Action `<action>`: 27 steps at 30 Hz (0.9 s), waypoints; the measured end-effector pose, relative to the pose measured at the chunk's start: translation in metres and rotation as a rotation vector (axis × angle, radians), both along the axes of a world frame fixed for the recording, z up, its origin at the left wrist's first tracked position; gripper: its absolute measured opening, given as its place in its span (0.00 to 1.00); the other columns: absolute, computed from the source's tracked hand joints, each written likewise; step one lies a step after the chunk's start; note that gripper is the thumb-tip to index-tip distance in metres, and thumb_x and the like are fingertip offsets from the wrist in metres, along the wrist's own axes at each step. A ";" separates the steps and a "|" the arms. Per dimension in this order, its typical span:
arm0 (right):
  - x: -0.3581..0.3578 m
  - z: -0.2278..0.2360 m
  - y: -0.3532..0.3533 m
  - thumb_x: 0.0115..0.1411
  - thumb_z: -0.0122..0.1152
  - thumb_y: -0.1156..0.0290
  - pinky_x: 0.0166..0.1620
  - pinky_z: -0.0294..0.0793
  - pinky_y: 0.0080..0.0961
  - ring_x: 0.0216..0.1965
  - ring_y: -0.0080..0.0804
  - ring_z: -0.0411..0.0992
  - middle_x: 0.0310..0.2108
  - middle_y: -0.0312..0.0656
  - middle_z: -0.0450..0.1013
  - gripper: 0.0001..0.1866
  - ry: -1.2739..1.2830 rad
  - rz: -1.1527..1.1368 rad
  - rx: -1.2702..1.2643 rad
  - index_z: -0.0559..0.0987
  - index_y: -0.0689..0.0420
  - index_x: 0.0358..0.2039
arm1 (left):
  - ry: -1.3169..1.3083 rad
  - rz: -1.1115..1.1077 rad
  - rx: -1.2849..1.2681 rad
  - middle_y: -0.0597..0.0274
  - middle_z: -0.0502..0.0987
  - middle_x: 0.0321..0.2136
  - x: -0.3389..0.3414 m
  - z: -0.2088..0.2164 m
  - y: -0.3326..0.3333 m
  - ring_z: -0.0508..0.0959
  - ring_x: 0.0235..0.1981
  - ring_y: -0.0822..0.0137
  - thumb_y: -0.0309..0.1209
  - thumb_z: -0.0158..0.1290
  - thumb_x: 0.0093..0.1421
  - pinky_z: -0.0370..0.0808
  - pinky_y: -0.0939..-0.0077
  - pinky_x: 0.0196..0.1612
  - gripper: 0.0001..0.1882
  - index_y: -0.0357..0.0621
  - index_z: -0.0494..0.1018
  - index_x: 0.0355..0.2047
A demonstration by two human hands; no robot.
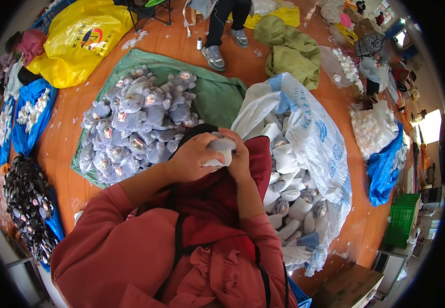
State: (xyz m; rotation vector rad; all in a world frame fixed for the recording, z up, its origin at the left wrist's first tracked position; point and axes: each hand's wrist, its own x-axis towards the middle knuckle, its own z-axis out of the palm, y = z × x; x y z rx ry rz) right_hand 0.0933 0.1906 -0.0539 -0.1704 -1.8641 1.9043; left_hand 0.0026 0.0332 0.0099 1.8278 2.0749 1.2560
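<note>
Above my lap, my left hand (196,158) and my right hand (239,156) are both closed on a small grey-and-white plush piece (224,149). Fingers cover part of it, so its full shape cannot be made out. Beyond my left hand, a heap of grey plush toys (143,110) lies on a green sheet (217,95); many carry a small round patch. To the right of my knees, an opened white woven sack (321,138) holds more white and grey plush pieces (287,159). A dark red apron (202,197) covers my lap.
A yellow plastic bag (81,43) lies at the far left, with a blue sack (27,120) nearer. Dark plush items (27,205) are heaped at left. A person's shoes (214,58) stand ahead, beside an olive sack (292,54). A green crate (402,220) and cardboard box (346,287) are at right.
</note>
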 end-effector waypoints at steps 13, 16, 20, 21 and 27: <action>0.007 0.030 0.021 0.51 0.74 0.58 0.57 0.65 0.27 0.54 0.31 0.65 0.51 0.44 0.66 0.41 -0.422 0.334 -0.030 0.63 0.61 0.60 | -0.250 0.033 -0.144 0.55 0.71 0.42 -0.031 0.007 -0.001 0.74 0.46 0.52 0.25 0.67 0.46 0.70 0.63 0.51 0.25 0.43 0.69 0.44; 0.003 0.032 0.017 0.51 0.74 0.55 0.57 0.65 0.28 0.54 0.33 0.65 0.51 0.45 0.67 0.42 -0.380 0.280 0.052 0.64 0.61 0.60 | -0.208 -0.013 -0.160 0.54 0.71 0.44 -0.035 0.005 0.001 0.73 0.47 0.52 0.26 0.67 0.46 0.70 0.64 0.52 0.28 0.43 0.68 0.47; 0.004 0.028 0.010 0.51 0.74 0.57 0.57 0.65 0.30 0.55 0.38 0.67 0.51 0.46 0.69 0.39 -0.354 0.235 0.078 0.67 0.59 0.59 | -0.236 -0.150 -0.214 0.56 0.71 0.46 -0.040 0.018 0.001 0.72 0.50 0.55 0.26 0.67 0.45 0.70 0.66 0.54 0.35 0.43 0.66 0.53; 0.003 0.027 0.010 0.51 0.73 0.58 0.57 0.66 0.31 0.55 0.38 0.67 0.51 0.46 0.69 0.38 -0.384 0.219 0.097 0.68 0.59 0.58 | -0.285 -0.166 -0.238 0.56 0.71 0.47 -0.041 0.023 0.001 0.72 0.50 0.57 0.26 0.68 0.44 0.69 0.67 0.55 0.37 0.43 0.65 0.55; -0.006 0.036 0.004 0.52 0.70 0.66 0.55 0.68 0.32 0.52 0.43 0.70 0.50 0.49 0.71 0.30 -0.425 0.085 0.216 0.72 0.60 0.55 | -0.830 -0.105 -0.269 0.60 0.72 0.48 -0.050 0.016 0.000 0.71 0.53 0.64 0.25 0.66 0.44 0.69 0.70 0.55 0.37 0.45 0.65 0.56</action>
